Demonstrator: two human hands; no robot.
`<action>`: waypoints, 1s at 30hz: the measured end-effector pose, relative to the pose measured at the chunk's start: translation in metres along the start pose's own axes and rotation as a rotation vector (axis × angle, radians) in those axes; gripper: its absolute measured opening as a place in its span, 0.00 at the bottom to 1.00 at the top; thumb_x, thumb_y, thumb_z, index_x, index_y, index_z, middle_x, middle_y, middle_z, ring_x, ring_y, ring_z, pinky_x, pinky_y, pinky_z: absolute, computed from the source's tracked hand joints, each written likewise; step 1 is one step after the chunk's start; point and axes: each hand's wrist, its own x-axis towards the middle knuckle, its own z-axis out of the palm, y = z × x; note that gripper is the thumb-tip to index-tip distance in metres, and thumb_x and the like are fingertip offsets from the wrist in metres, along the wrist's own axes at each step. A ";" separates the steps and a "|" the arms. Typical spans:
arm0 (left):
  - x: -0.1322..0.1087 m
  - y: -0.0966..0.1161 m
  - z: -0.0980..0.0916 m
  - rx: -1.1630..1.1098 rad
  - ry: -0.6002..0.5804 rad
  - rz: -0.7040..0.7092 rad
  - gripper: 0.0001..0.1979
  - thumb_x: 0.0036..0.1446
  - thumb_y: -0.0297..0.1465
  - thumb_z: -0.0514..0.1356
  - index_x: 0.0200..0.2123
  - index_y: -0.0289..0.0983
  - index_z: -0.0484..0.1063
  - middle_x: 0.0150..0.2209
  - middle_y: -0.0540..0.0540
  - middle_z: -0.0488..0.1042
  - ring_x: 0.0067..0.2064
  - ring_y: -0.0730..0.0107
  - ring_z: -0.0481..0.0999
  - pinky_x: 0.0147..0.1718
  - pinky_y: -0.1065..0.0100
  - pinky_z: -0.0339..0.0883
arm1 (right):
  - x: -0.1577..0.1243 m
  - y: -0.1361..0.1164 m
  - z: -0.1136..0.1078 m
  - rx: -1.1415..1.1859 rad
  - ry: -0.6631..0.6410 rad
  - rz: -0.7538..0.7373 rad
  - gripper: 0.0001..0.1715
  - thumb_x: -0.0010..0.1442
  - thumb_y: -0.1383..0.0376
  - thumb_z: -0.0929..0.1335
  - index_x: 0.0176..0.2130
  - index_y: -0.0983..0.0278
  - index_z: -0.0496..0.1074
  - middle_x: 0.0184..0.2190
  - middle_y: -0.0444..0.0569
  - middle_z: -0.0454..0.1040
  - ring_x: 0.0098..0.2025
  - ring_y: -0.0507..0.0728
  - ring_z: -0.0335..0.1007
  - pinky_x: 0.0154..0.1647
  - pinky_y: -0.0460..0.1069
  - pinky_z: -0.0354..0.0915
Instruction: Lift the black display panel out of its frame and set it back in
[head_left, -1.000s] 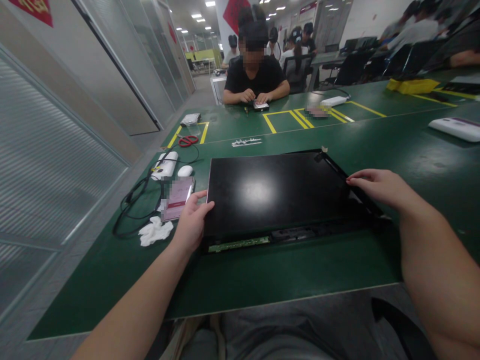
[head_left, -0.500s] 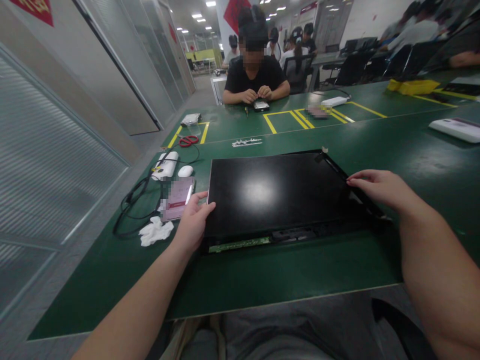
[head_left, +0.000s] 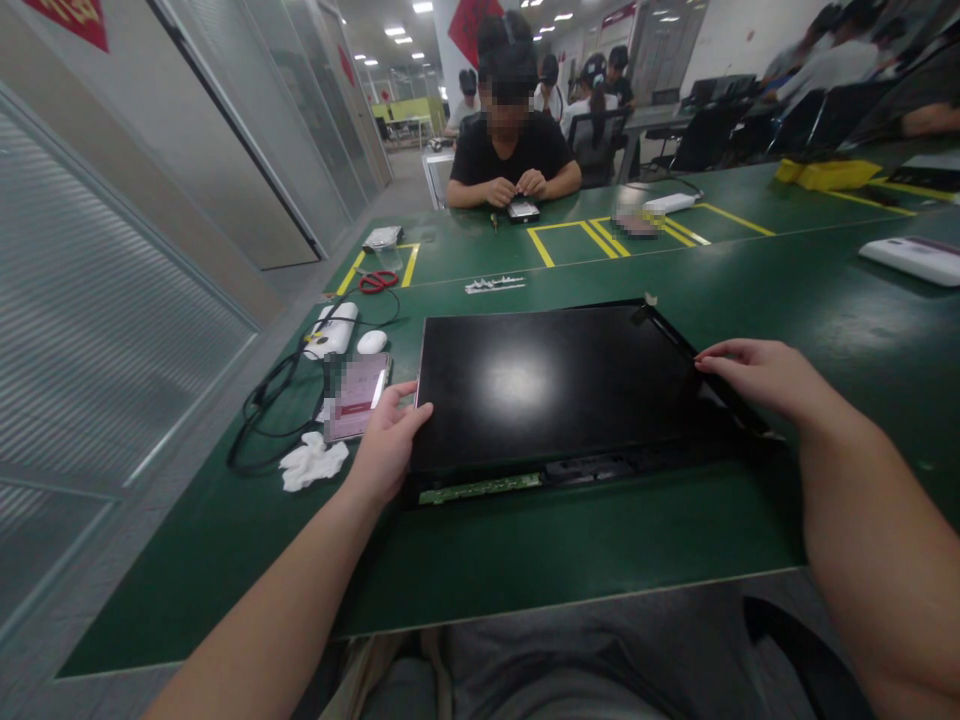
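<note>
A black display panel (head_left: 540,390) lies on the green table, with a bright reflection on its surface. Along its near edge a green circuit strip (head_left: 480,489) shows. My left hand (head_left: 391,430) grips the panel's left edge, thumb on top and fingers at the side. At the right, my right hand (head_left: 750,372) pinches the black frame (head_left: 679,345) that runs along the panel's right side. The frame stands a little apart from the panel at the near right corner.
Left of the panel are a phone (head_left: 360,395), a crumpled tissue (head_left: 313,461), a white mouse (head_left: 372,342), black cables (head_left: 259,400) and red scissors (head_left: 379,282). White strips (head_left: 495,285) lie beyond it. Across the table a person (head_left: 514,150) handles a small device (head_left: 523,210).
</note>
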 end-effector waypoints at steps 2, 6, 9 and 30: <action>0.000 0.000 0.000 -0.003 0.006 0.000 0.27 0.43 0.30 0.69 0.48 0.41 0.67 0.28 0.51 0.80 0.31 0.56 0.83 0.23 0.68 0.70 | 0.000 0.001 0.000 -0.005 -0.005 0.002 0.18 0.54 0.53 0.69 0.37 0.58 0.83 0.35 0.50 0.82 0.40 0.63 0.76 0.42 0.55 0.67; 0.000 0.002 0.002 -0.002 0.017 -0.007 0.27 0.42 0.29 0.68 0.48 0.41 0.68 0.26 0.51 0.80 0.30 0.56 0.83 0.22 0.68 0.70 | 0.001 0.001 0.000 -0.013 -0.010 0.001 0.18 0.55 0.53 0.68 0.38 0.59 0.83 0.35 0.51 0.82 0.40 0.63 0.76 0.42 0.55 0.67; -0.001 0.004 0.003 -0.002 0.037 -0.009 0.26 0.43 0.28 0.68 0.48 0.40 0.68 0.25 0.52 0.79 0.29 0.56 0.83 0.22 0.68 0.71 | -0.001 -0.001 -0.002 -0.020 -0.009 0.003 0.17 0.55 0.53 0.69 0.37 0.59 0.83 0.36 0.51 0.82 0.41 0.63 0.76 0.44 0.55 0.68; 0.002 0.003 -0.002 -0.051 0.009 -0.050 0.27 0.46 0.26 0.69 0.52 0.38 0.71 0.33 0.46 0.82 0.33 0.56 0.84 0.24 0.68 0.72 | -0.002 -0.001 -0.003 0.009 0.014 0.014 0.15 0.55 0.54 0.69 0.35 0.60 0.83 0.34 0.51 0.82 0.39 0.62 0.75 0.42 0.54 0.67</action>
